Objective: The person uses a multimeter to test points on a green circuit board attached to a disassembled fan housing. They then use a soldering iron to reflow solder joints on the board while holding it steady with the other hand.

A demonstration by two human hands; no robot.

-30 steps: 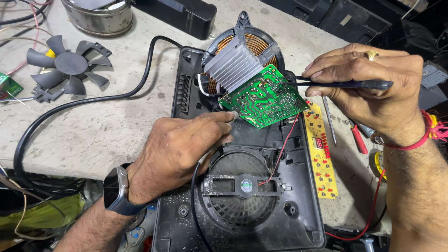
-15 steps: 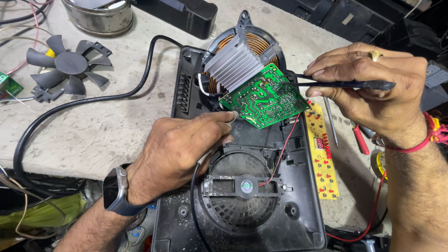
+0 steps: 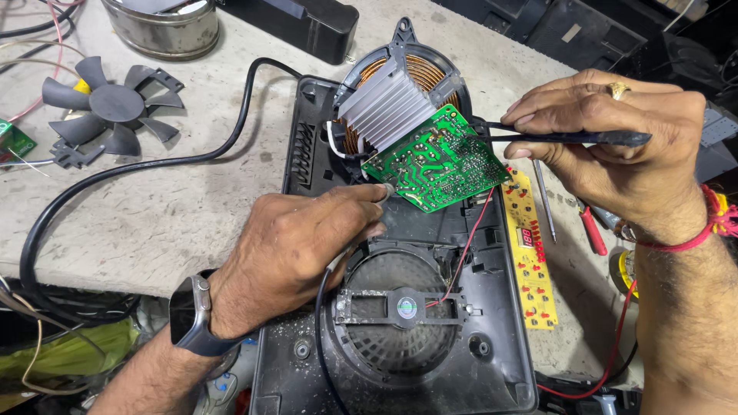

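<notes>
Circuit board (image 3: pixel 440 157), green and tilted up over the open black cooker housing (image 3: pixel 307 138), is pinched at its lower corner by the left hand (image 3: pixel 296 250), fingers closed on the edge. A thin black tool (image 3: pixel 569 137) is clamped in the right hand (image 3: pixel 619 146), tip touching the board's right edge. Finned heatsink (image 3: pixel 384 104) and copper coil (image 3: pixel 419 73) sit just behind; a yellow control strip (image 3: pixel 530 253) is lying beside the housing.

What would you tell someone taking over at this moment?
Left hand: fingers pinch the lower corner of the green printed circuit board, tilted up with its finned aluminium heat sink.
Right hand: holds a thin black tool, tip at the board's right edge.
Done: black plastic appliance base open, board lifted.
Left: red wire runs from board to base.
</notes>
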